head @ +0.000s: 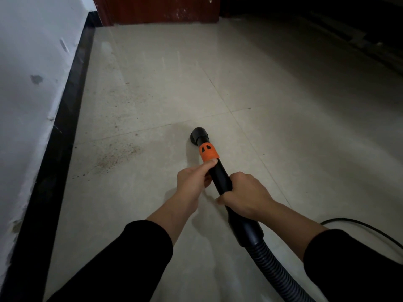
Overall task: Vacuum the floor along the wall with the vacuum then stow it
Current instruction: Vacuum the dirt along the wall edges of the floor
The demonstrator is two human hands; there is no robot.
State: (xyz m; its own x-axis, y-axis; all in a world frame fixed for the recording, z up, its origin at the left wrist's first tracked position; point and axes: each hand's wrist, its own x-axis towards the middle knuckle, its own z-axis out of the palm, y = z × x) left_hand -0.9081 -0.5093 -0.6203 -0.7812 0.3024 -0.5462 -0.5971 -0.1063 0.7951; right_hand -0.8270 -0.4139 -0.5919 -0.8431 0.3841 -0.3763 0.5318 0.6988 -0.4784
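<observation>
Running along the left side of the scene, a white wall (26,105) with scuffed paint meets the floor (283,127) at a black skirting strip (65,118), which extends from the near left corner to the far end. At that far end stands a red-brown wooden panel (163,9), speckled with pale marks. The floor is laid with pale tiles. Just right of the skirting, a patch of fine reddish-brown debris (115,158) lies on the tiles, with thinner scatter trailing farther along the wall. Right of the debris, and apart from it, is the left hand (194,179). Its fingers are curled round the black vacuum tube (220,177), and its thumb lies along the top, tip touching the lower edge of the orange collar (208,152). Beyond the collar, the black nozzle (198,136) angles down toward the floor, well out from the wall; contact with the tile cannot be confirmed. The right hand (246,195) is wrapped fully round the same tube, nearer the person and just behind the left hand. Below it, the tube widens into a cuff that joins the ribbed black hose (268,264), which curves to the near right. A thin black cable (370,229) lies on the floor at the right edge. Both forearms wear black sleeves (130,258).
</observation>
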